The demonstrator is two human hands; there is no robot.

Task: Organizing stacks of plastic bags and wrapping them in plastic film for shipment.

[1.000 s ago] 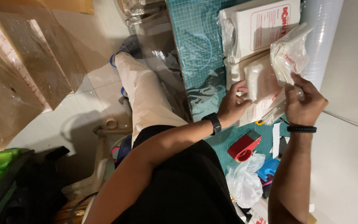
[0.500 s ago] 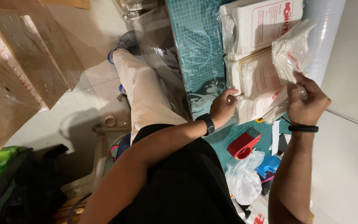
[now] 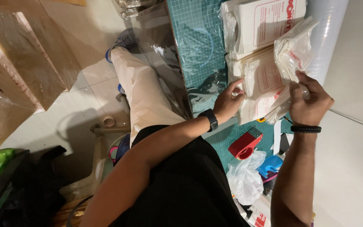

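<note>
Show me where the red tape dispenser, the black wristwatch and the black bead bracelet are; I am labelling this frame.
Red tape dispenser (image 3: 244, 145), head view, on its red body.
Black wristwatch (image 3: 210, 119), head view, on the band at the left wrist.
Black bead bracelet (image 3: 306, 129), head view, on the beads across the right wrist.
</note>
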